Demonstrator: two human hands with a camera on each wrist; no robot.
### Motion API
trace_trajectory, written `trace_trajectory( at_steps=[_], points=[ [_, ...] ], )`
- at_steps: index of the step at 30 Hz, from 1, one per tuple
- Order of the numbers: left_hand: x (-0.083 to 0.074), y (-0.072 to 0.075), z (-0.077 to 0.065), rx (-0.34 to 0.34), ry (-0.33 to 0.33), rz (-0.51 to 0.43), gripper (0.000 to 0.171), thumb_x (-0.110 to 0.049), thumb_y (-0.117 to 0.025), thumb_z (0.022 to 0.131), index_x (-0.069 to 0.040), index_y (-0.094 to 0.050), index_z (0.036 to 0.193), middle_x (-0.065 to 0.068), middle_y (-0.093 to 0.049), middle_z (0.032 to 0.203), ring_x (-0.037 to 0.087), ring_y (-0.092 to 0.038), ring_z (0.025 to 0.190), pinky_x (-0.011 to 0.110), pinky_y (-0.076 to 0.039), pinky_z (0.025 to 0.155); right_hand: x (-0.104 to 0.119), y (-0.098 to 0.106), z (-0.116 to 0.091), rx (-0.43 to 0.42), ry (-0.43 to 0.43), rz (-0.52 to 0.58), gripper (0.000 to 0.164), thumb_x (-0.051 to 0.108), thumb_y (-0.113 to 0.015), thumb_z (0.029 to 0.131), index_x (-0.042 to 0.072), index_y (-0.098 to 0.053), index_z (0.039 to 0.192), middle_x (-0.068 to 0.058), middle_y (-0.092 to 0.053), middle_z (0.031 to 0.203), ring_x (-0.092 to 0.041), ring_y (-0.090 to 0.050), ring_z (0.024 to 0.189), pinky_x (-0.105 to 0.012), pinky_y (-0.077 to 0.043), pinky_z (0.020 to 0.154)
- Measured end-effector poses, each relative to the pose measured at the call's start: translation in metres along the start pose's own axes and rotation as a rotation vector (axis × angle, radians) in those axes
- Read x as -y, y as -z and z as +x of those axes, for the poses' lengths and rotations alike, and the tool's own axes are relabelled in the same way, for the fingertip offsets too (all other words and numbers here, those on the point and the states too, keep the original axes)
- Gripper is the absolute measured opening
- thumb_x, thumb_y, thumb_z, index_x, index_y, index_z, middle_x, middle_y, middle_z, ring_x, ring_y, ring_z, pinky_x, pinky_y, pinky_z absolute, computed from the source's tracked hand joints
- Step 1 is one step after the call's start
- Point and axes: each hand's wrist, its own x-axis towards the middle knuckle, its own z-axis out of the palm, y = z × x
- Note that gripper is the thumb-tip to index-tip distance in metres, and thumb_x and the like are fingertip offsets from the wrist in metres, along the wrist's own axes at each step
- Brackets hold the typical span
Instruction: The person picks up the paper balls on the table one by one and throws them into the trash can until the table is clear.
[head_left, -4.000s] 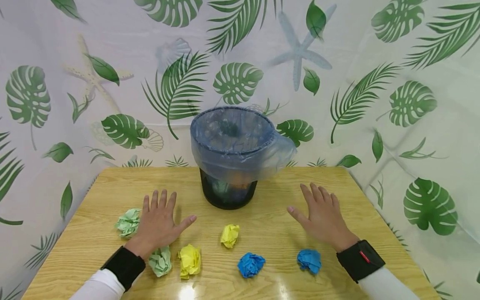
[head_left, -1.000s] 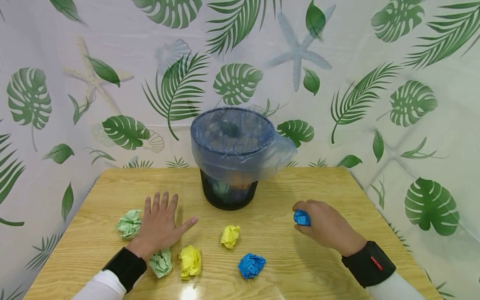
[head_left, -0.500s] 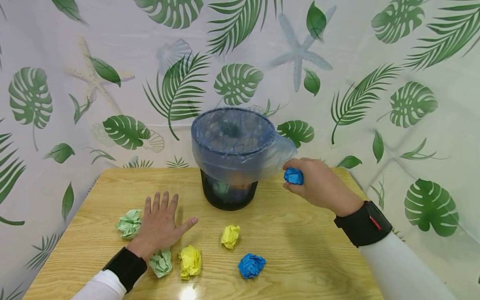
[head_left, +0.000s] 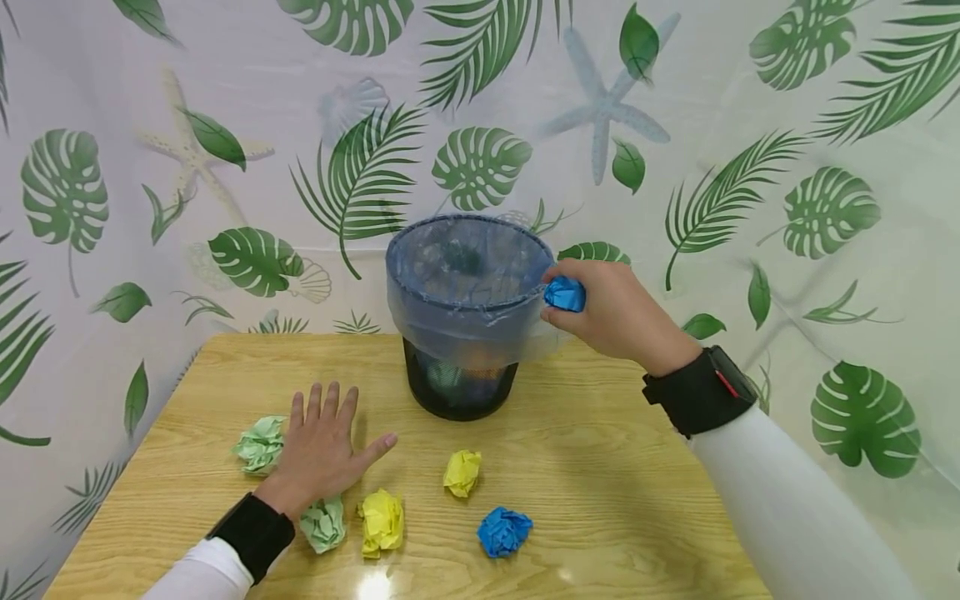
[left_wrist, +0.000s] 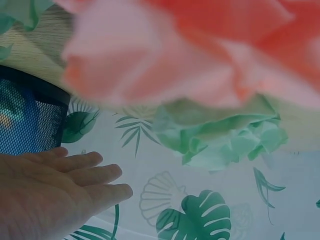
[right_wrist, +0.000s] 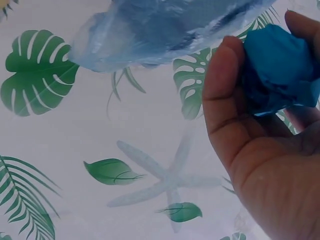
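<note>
My right hand grips a crumpled blue paper ball between thumb and fingers, raised at the right side of the bin's rim. In the right wrist view the fingers curl round this ball. A black mesh bin lined with a translucent blue plastic bag stands at the back. My left hand is held flat with fingers spread and holds nothing. Beside it lie two pale green paper balls. Close to the left wrist camera, blurred pink-red paper fills the top of that view.
On the wooden table lie two yellow paper balls and another blue one in front. Colored bits show through the bin's mesh. A leaf-patterned cloth hangs behind and at both sides.
My right hand, flat and empty at first, has picked up the right-hand blue paper ball and lifted it up and left to the bin's rim. The left hand has stayed nearly in place.
</note>
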Motion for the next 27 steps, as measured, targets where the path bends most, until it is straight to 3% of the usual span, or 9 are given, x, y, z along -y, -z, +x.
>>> trace_trajectory(
  at_steps=[9,18,27],
  points=[
    [-0.003,0.004,0.001,0.006,0.008,0.012,0.104,-0.08,-0.04,0.095,0.001,-0.032,0.159,0.033,-0.024,0.162,0.054,-0.012,0.151,0.067,0.001,0.123,0.016,-0.006,0.038,-0.035,0.026,0.008,0.04,0.017,-0.075,0.096,0.004,-0.064,0.132,-0.018,-0.066,0.122,-0.032,-0.065,0.105,-0.043,-0.058,0.087],
    [-0.002,0.004,0.003,0.008,0.01,0.014,0.104,-0.08,-0.042,0.094,0.001,-0.032,0.159,0.033,-0.023,0.163,0.054,-0.011,0.152,0.068,0.001,0.122,0.017,-0.021,0.065,-0.037,0.021,-0.02,0.042,0.019,-0.074,0.097,0.006,-0.062,0.135,-0.017,-0.066,0.122,-0.031,-0.065,0.106,-0.04,-0.058,0.087],
    [-0.003,0.004,0.004,0.005,0.007,0.027,0.105,-0.081,-0.041,0.094,0.001,-0.033,0.159,0.033,-0.024,0.162,0.054,-0.012,0.152,0.068,-0.001,0.122,0.021,-0.036,0.087,0.023,-0.021,-0.027,0.052,0.025,-0.075,0.097,0.004,-0.058,0.141,-0.018,-0.064,0.127,-0.033,-0.062,0.112,-0.042,-0.056,0.088]
  ],
)
